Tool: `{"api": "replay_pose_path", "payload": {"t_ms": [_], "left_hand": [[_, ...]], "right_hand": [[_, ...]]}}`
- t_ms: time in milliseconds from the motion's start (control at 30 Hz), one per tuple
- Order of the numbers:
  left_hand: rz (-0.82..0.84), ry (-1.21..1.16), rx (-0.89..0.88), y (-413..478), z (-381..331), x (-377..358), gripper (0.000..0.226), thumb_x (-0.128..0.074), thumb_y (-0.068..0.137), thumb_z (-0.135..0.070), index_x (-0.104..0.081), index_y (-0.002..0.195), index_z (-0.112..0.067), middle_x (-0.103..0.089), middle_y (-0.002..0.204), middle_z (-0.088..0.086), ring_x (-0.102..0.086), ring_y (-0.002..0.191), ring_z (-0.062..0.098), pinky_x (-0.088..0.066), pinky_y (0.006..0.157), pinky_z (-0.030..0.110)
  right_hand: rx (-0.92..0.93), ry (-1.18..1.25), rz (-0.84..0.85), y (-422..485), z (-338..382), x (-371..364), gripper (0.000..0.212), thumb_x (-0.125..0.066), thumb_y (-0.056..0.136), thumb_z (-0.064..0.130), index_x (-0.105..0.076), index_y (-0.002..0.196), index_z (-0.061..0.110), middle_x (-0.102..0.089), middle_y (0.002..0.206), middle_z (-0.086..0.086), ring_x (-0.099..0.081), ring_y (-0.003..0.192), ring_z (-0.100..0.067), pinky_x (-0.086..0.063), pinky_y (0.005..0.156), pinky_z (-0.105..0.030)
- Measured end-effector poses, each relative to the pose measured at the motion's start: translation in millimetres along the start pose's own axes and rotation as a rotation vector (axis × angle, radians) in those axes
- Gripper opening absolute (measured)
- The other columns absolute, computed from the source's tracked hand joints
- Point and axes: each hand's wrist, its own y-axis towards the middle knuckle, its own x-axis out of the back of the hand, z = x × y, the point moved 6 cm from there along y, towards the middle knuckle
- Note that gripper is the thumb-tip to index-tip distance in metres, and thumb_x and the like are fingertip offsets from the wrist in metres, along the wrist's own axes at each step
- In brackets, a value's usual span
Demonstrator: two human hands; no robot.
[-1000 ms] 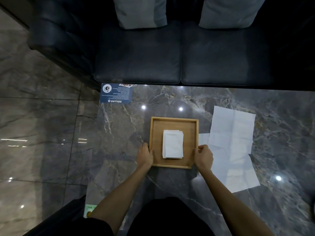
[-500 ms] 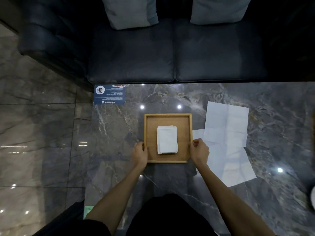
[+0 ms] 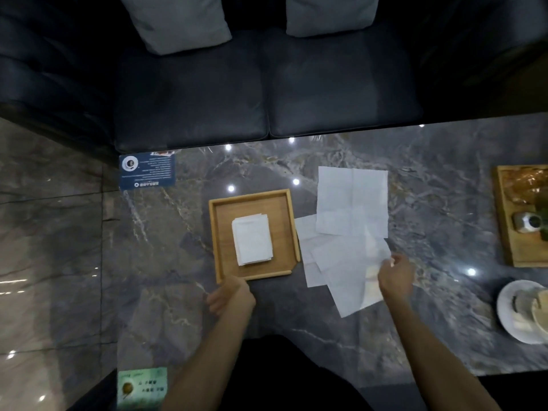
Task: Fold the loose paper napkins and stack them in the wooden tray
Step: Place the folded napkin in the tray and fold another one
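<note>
two hands over the marble desk [image 3: 178,262]. left hand [image 3: 229,298] loosely curled, empty, just off the wooden tray [image 3: 218,232] near corner. right hand [image 3: 396,275] pinching edge of a loose napkin [image 3: 347,274], sheet partly lifted. folded stack [image 3: 252,239] sits mid-tray. more loose napkins [image 3: 351,200] overlap right of tray.

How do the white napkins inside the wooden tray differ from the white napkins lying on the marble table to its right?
The white folded napkins in the square wooden tray are compact rectangles in one neat stack; the white unfolded napkins on the grey marble table are large open sheets with visible creases, overlapping loosely. The folded ones lie untouched; the right hand is at the edge of one unfolded sheet. Both are thin white paper.
</note>
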Motion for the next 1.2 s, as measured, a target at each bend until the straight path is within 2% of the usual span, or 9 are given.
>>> {"api": "replay_pose_path", "payload": {"t_ms": [133, 233, 367, 567, 667, 833, 967, 1067, 1200], "left_hand": [[0.078, 0.048, 0.113, -24, 65, -57, 0.072, -0.037, 0.084, -0.048, -0.040, 0.144, -0.007, -0.044, 0.147, 0.017, -0.046, 0.130, 0.041, -0.039, 0.109, 0.051], [0.364, 0.101, 0.004, -101, 79, -100, 0.047, -0.040, 0.097, -0.027, -0.052, 0.133, 0.002, -0.055, 0.136, 0.020, -0.054, 0.123, 0.040, -0.048, 0.101, 0.043], [0.468, 0.265, -0.181, -159, 92, -142, 0.030, -0.055, 0.095, -0.015, -0.054, 0.118, 0.003, -0.061, 0.124, 0.022, -0.058, 0.115, 0.035, -0.046, 0.092, 0.035], [0.435, 0.368, -0.242, -173, 103, -157, 0.025, -0.068, 0.088, -0.017, -0.059, 0.107, -0.002, -0.064, 0.117, 0.017, -0.062, 0.108, 0.034, -0.052, 0.090, 0.036], [0.400, 0.388, -0.296, -169, 106, -158, 0.028, -0.068, 0.087, -0.015, -0.056, 0.109, -0.003, -0.063, 0.120, 0.018, -0.060, 0.110, 0.035, -0.052, 0.094, 0.039], [0.292, 0.480, -0.362, -177, 115, -158, 0.061, -0.068, 0.087, -0.012, -0.031, 0.135, -0.002, -0.039, 0.143, 0.023, -0.049, 0.125, 0.042, -0.045, 0.100, 0.050], [0.230, 0.683, -0.570, -183, 117, -158, 0.043, -0.060, 0.095, -0.023, -0.038, 0.127, -0.006, -0.045, 0.137, 0.018, -0.055, 0.117, 0.038, -0.048, 0.089, 0.049], [0.260, 0.772, -0.675, -181, 122, -157, 0.029, -0.052, 0.097, -0.024, -0.049, 0.122, -0.009, -0.045, 0.135, 0.015, -0.050, 0.122, 0.034, -0.046, 0.094, 0.045], [0.487, 0.789, -0.761, -174, 119, -141, 0.020, -0.056, 0.087, -0.019, -0.051, 0.104, -0.009, -0.047, 0.125, 0.015, -0.050, 0.114, 0.033, -0.044, 0.097, 0.041]], "right_hand": [[-0.068, -0.094, 0.084, 48, -75, -9, 0.034, -0.056, 0.078, 0.029, -0.062, 0.103, 0.007, -0.066, 0.102, -0.019, -0.066, 0.095, -0.038, -0.055, 0.085, -0.047], [-0.049, -0.138, 0.073, 53, -90, -15, 0.054, -0.052, 0.080, 0.047, -0.057, 0.117, 0.008, -0.063, 0.115, -0.021, -0.062, 0.106, -0.041, -0.052, 0.091, -0.052], [-0.076, -0.160, 0.088, 28, -79, 2, 0.058, -0.057, 0.094, 0.032, -0.044, 0.141, 0.000, -0.047, 0.140, -0.028, -0.048, 0.126, -0.045, -0.041, 0.105, -0.054], [-0.035, -0.068, 0.209, 14, -105, -3, 0.024, -0.055, 0.092, 0.018, -0.066, 0.104, 0.001, -0.058, 0.122, -0.024, -0.050, 0.118, -0.038, -0.042, 0.102, -0.045], [-0.052, 0.037, 0.288, 2, -116, 0, 0.014, -0.057, 0.092, 0.019, -0.064, 0.091, 0.006, -0.066, 0.104, -0.017, -0.060, 0.103, -0.035, -0.050, 0.091, -0.041], [-0.122, 0.198, 0.357, -14, -134, 9, 0.008, -0.064, 0.086, 0.016, -0.059, 0.090, 0.011, -0.065, 0.094, -0.011, -0.061, 0.088, -0.030, -0.048, 0.076, -0.035], [-0.149, 0.291, 0.436, -26, -146, 3, 0.014, -0.065, 0.084, 0.020, -0.066, 0.086, 0.006, -0.067, 0.081, -0.013, -0.061, 0.075, -0.028, -0.050, 0.069, -0.039], [-0.108, 0.308, 0.467, -32, -147, 6, 0.021, -0.066, 0.089, 0.030, -0.066, 0.078, 0.012, -0.069, 0.084, -0.015, -0.063, 0.077, -0.029, -0.047, 0.067, -0.037], [0.054, 0.243, 0.391, -42, -127, 26, 0.028, -0.059, 0.094, 0.033, -0.068, 0.105, 0.009, -0.070, 0.099, -0.006, -0.065, 0.090, -0.024, -0.049, 0.076, -0.032]]}}
